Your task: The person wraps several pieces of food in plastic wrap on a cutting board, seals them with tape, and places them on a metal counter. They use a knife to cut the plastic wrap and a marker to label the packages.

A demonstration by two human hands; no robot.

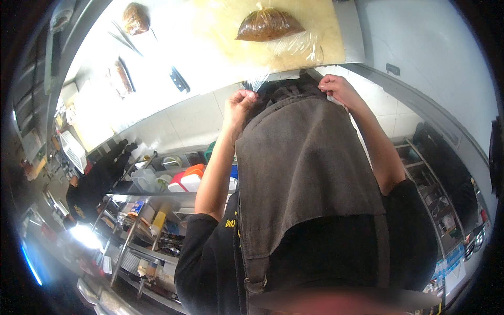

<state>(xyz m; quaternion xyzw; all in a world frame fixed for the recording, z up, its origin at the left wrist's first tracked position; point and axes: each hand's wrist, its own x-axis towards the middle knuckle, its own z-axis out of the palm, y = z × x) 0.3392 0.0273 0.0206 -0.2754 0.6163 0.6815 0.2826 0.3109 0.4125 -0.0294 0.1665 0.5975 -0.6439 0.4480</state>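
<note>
A dark cloth apron (307, 157) fills the middle of the view. At the upper left of it, my left hand (241, 103) pinches a thin, streaked, see-through piece, perhaps plastic film (256, 80). My right hand (336, 88) is by the apron's upper right side, fingers bent together beside dark cloth; whether they grip it is unclear. Something white shows under this hand. Beyond both hands, a knotted clear plastic bag of brown food (271, 25) lies on a yellowish cutting board (330, 47).
Left on the bright worktop (145, 102) are another bagged brown item (136, 19), a black-handled knife (179, 80) and a long wrapped piece (123, 75). Metal shelving (157, 252) with plates and containers stands lower left. A person in black (96, 183) is at the far left.
</note>
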